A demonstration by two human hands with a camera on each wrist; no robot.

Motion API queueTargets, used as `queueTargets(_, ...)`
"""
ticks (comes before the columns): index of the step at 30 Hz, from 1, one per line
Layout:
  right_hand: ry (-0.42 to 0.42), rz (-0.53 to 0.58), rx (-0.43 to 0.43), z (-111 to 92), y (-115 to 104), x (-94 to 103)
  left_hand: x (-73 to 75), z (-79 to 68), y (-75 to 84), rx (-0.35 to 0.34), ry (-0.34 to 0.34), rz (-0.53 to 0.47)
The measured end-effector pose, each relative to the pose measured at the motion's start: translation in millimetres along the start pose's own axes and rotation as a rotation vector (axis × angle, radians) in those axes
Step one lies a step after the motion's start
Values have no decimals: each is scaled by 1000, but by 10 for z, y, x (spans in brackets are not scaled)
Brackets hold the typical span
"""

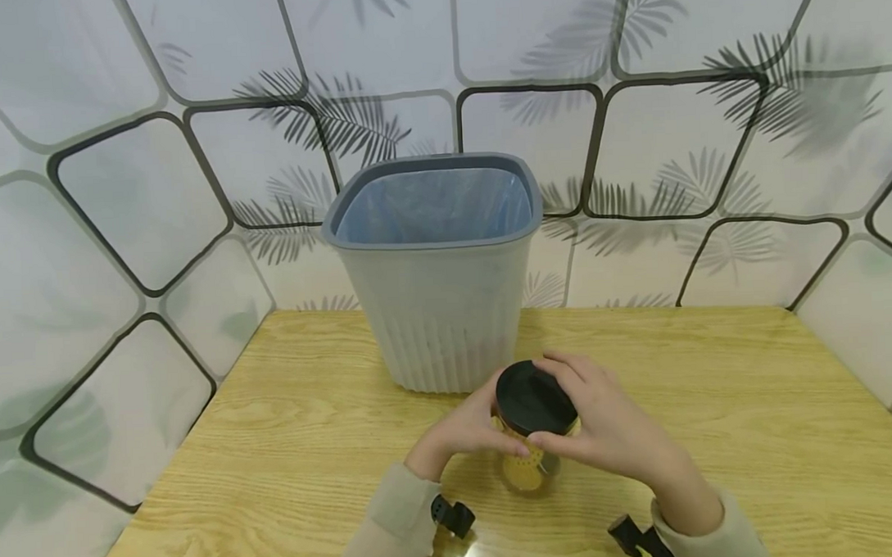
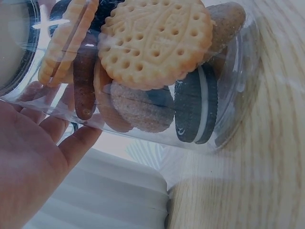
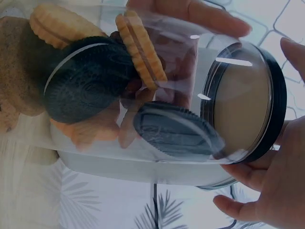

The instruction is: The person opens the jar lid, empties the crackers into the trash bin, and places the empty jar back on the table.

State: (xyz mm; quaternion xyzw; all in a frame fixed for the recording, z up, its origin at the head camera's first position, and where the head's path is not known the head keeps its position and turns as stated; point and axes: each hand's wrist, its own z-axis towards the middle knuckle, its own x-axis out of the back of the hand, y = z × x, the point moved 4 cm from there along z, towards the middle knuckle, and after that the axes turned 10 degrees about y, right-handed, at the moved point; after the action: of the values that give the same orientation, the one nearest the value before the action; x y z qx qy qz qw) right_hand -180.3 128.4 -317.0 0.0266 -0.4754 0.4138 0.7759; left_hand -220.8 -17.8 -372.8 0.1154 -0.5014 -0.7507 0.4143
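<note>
A clear plastic jar (image 1: 524,475) with a black lid (image 1: 533,397) stands on the table between both hands. My left hand (image 1: 462,425) grips the jar's upper body from the left, thumb in front. From the right, my right hand (image 1: 617,424) holds the lid, its fingers and thumb curled about the edge. The lid sits on the jar's mouth. In the left wrist view, the jar contains a round golden sandwich biscuit (image 2: 155,43), a black sandwich cookie (image 2: 196,105) and several brown biscuits. More black cookies (image 3: 90,78) show through the wall in the right wrist view.
Behind the jar stands a pale ribbed waste bin (image 1: 440,320) with a grey-blue rim, close to my left fingers. The wood-grain table (image 1: 288,415) ends at patterned walls (image 1: 678,164) at the back and sides. A small black camera mount sits at each wrist.
</note>
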Motion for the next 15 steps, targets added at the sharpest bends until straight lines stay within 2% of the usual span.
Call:
queueTargets(6,40,-86,8,2,-32,-6,-16,7,170,18,-6,-5)
queueTargets(12,65,-104,27,-3,-22,-9,-15,6,174,10,-4,-2)
queueTargets(15,79,-106,40,0,-16,-8,-9,3,124,13,0,8)
